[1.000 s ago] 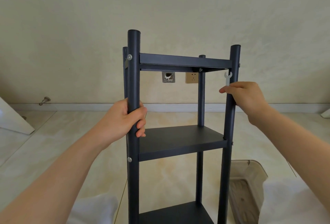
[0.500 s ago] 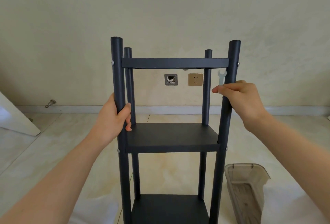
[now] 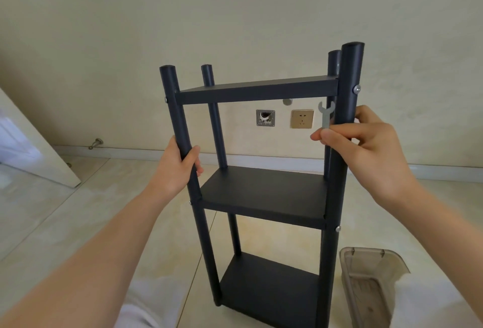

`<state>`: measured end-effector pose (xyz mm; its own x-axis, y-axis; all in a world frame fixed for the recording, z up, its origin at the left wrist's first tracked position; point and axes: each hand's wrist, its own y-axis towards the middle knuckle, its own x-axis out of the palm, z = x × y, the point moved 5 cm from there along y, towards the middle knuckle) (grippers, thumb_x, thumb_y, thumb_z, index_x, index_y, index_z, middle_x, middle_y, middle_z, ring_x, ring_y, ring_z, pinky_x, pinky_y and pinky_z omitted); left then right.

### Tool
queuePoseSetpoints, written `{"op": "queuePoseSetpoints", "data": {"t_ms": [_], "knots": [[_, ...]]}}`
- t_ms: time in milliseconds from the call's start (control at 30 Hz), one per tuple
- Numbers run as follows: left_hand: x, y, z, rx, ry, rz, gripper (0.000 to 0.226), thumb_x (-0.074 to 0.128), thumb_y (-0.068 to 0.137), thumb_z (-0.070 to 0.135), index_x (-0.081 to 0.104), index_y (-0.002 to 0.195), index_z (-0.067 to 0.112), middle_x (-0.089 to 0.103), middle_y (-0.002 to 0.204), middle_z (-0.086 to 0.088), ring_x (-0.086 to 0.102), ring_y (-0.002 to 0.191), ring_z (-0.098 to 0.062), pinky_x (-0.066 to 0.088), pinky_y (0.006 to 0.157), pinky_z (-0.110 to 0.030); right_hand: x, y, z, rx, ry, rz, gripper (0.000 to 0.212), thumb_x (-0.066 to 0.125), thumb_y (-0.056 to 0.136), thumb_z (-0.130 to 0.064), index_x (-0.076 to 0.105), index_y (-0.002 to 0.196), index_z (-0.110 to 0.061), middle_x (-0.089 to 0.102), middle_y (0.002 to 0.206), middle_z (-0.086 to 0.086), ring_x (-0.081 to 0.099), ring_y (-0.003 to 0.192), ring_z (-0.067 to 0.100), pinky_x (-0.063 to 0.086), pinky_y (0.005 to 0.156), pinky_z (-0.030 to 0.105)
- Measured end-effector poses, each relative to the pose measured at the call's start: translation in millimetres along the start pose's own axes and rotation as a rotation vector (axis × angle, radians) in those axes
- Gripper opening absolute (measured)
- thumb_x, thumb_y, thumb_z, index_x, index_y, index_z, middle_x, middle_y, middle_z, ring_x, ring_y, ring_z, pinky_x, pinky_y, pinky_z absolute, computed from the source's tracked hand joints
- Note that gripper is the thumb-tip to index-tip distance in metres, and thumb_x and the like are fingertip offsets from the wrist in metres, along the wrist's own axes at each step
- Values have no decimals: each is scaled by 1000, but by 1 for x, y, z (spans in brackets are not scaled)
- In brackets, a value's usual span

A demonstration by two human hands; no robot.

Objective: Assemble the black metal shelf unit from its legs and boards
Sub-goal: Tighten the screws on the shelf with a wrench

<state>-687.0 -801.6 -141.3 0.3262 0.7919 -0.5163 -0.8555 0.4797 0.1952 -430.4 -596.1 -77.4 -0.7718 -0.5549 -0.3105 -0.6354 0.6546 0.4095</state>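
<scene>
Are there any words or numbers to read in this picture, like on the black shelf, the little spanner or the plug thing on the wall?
None: no word, number or brand can be read.
Shelf unit: plain black, no label.
Wrench pinched in the right hand: any stamp is too small to tell.
Wall socket: only plug holes, no writing.
Plastic bin: no label shows.

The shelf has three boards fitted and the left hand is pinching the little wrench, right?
No. The head view shows the right hand pinching the small wrench; the left hand only grips a front leg. Three boards are fitted, as you said.
</scene>
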Motion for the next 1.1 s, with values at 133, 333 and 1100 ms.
{"op": "queuePoseSetpoints", "data": {"t_ms": [133, 333, 1100], "knots": [[2, 2, -3, -34, 1, -2, 18, 52, 104, 28, 48, 114, 14, 69, 80, -4, 70, 68, -5, 52, 76, -25, 4, -7, -7, -88, -1, -17, 16, 66, 91, -22, 75, 85, -34, 52, 102, -12, 54, 98, -6, 43, 78, 4], [7, 1, -6, -90, -1, -42, 15, 53, 103, 28, 49, 111, 16, 67, 92, -5, 73, 76, -9, 56, 88, -36, 8, -12, -8, -94, -26, -46, 16, 65, 91, -24, 75, 86, -35, 51, 102, -3, 52, 96, 0, 43, 78, 5], [44, -51, 52, -218, 58, -481, 83, 68, 92, 37, 20, 160, 32, 27, 163, 9, 34, 146, -16, 32, 119, -36, 9, -4, -18, -118, 252, -278, 19, 60, 93, -11, 77, 95, -20, 69, 120, -8, 56, 122, 0, 43, 106, 21]]}}
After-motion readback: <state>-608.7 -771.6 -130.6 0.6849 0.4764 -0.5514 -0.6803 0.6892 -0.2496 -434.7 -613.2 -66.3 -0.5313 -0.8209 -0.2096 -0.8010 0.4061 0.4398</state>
